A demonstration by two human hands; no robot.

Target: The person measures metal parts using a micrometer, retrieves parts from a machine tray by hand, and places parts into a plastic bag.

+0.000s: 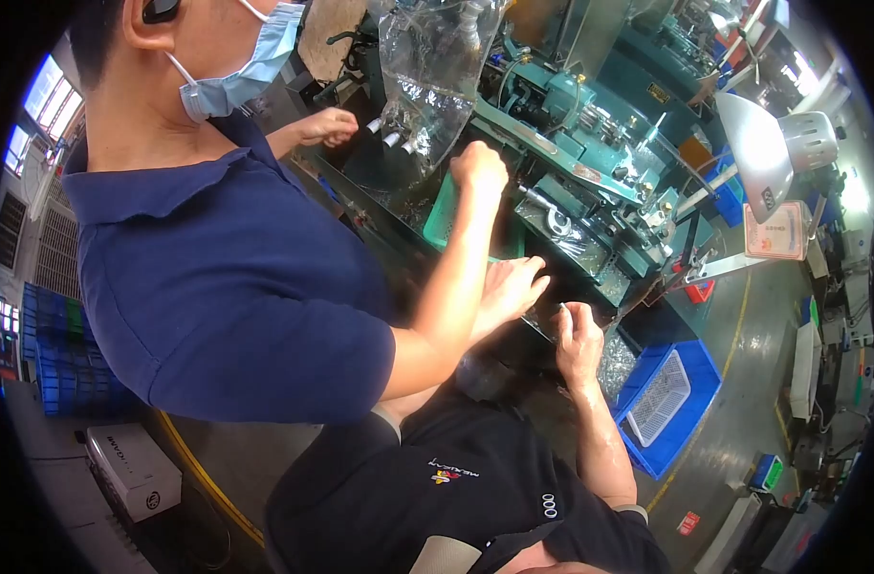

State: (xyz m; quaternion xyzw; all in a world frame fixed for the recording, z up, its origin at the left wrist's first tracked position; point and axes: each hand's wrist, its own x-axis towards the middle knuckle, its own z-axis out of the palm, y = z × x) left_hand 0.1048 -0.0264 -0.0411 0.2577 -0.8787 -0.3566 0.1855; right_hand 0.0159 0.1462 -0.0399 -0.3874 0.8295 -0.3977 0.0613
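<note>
My left hand (pixel 513 289) reaches in front of the machine bench, its fingers stretched out and apart, with nothing visible in them. To its right my right hand (pixel 579 346) is raised, thumb and fingers pinched together at the tips. A tiny bit of something shows at that pinch, too small to name. Just beyond my hands, a micrometer (pixel 557 222) lies on the machine's metal tray (pixel 595 258), beside several thin metal pins (pixel 573 241). A green plastic basket (pixel 441 215) sits to the left, partly hidden by a co-worker's arm.
A co-worker in a navy shirt (pixel 246 287) stands close at my left, one forearm (pixel 456 277) crossing above mine. Behind are a green lathe-like machine (pixel 571 105) and a hanging clear plastic bag (pixel 427 77). A lamp (pixel 757 153) and blue bin (pixel 700 368) are at right.
</note>
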